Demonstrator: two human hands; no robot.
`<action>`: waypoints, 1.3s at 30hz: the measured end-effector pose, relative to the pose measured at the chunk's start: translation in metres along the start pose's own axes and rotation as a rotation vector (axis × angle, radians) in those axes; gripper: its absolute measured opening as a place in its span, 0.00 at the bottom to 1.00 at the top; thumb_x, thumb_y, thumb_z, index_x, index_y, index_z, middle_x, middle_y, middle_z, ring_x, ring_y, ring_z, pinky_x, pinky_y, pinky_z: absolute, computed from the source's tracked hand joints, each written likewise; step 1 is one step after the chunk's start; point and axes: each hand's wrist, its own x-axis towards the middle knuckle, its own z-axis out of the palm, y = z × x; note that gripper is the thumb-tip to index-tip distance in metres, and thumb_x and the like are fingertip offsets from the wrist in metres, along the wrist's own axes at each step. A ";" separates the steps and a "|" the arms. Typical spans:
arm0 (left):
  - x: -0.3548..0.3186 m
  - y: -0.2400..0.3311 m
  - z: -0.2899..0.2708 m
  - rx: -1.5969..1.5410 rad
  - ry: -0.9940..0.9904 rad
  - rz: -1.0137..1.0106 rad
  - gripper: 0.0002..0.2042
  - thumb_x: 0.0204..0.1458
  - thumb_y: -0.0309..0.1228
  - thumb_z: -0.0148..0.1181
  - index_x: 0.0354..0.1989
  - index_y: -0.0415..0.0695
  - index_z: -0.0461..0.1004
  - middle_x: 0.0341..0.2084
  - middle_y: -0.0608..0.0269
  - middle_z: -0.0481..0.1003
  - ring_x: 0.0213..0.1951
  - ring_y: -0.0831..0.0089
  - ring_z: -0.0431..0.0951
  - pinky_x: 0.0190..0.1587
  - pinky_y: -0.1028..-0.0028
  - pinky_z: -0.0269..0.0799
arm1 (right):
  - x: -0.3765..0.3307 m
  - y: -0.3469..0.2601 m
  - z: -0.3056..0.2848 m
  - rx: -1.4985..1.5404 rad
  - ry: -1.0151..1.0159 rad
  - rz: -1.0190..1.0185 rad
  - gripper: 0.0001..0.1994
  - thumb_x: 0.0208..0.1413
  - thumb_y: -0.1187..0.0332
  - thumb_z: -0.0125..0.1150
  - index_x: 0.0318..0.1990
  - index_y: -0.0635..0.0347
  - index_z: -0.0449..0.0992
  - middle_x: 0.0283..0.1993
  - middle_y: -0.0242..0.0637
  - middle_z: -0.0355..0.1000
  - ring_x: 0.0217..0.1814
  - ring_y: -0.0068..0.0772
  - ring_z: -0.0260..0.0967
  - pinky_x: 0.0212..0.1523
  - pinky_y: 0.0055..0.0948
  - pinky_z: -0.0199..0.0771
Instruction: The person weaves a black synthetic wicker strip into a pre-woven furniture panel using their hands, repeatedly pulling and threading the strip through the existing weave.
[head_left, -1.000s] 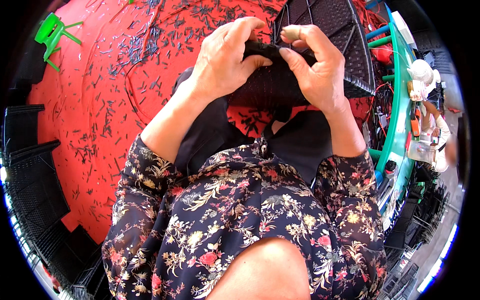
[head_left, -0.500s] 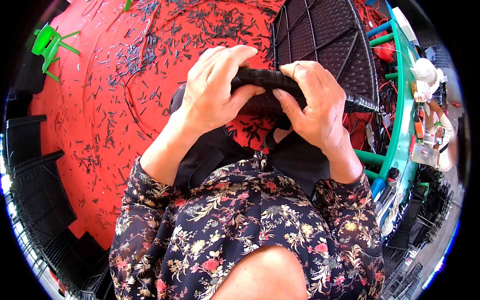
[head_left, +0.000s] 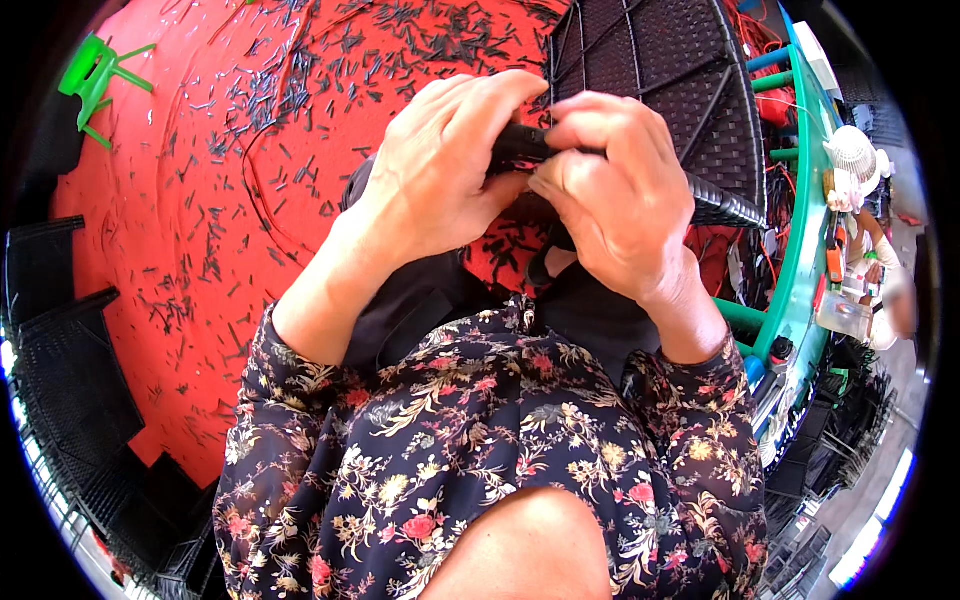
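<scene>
Both hands meet above the lap, one to each side of a short black edge (head_left: 522,142). Left hand (head_left: 435,165): curled round the edge, fingers over it, thumb beneath, gripping it. Right hand (head_left: 625,195): fingers bent and bunched against the edge's other end, slightly blurred; whether they pinch a strip or merely press, I cannot tell from where I stand. The edge lies between the hands, its greater part covered by them. Just beyond the right hand stands a dark woven panel (head_left: 680,90); whether edge and panel are one piece is hidden.

Step in hand, as judged from the pose: close finger work along the edge, the left apparently steadying, the right working. A next move there would call for a firm left grip and exact placing of the right fingertips.

Surroundings: black offcuts (head_left: 265,100) strewn over a red floor (head_left: 125,215); a green chair (head_left: 88,80) at far left; to the right a green table (head_left: 806,250), with a co-worker's pale sleeve (head_left: 885,255) beyond it.
</scene>
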 end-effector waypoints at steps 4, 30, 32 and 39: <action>0.006 -0.008 -0.001 -0.036 -0.112 0.051 0.36 0.27 0.22 0.67 0.54 0.43 0.63 0.36 0.55 0.71 0.40 0.57 0.72 0.44 0.66 0.68 | -0.022 -0.001 0.006 0.001 0.059 -0.141 0.09 0.30 0.74 0.62 0.25 0.61 0.71 0.34 0.35 0.69 0.39 0.37 0.70 0.35 0.32 0.69; 0.029 -0.037 0.044 0.073 0.295 0.363 0.10 0.33 0.31 0.56 0.26 0.42 0.69 0.18 0.59 0.64 0.21 0.61 0.66 0.25 0.66 0.64 | -0.006 0.003 0.016 0.823 0.004 0.892 0.08 0.58 0.72 0.50 0.27 0.61 0.67 0.19 0.27 0.62 0.20 0.15 0.56 0.22 0.16 0.56; 0.029 -0.034 0.044 0.091 0.309 0.354 0.10 0.34 0.34 0.56 0.25 0.43 0.69 0.18 0.60 0.64 0.20 0.63 0.66 0.24 0.67 0.63 | 0.002 0.000 0.011 0.805 -0.050 0.901 0.08 0.59 0.71 0.49 0.27 0.60 0.67 0.20 0.26 0.61 0.20 0.14 0.55 0.22 0.15 0.53; 0.027 -0.031 0.053 0.110 0.435 0.407 0.09 0.35 0.33 0.56 0.23 0.43 0.69 0.17 0.62 0.61 0.20 0.66 0.64 0.23 0.69 0.61 | 0.020 -0.013 -0.026 0.744 -0.300 0.951 0.07 0.58 0.71 0.50 0.28 0.61 0.67 0.19 0.25 0.60 0.21 0.14 0.55 0.21 0.14 0.53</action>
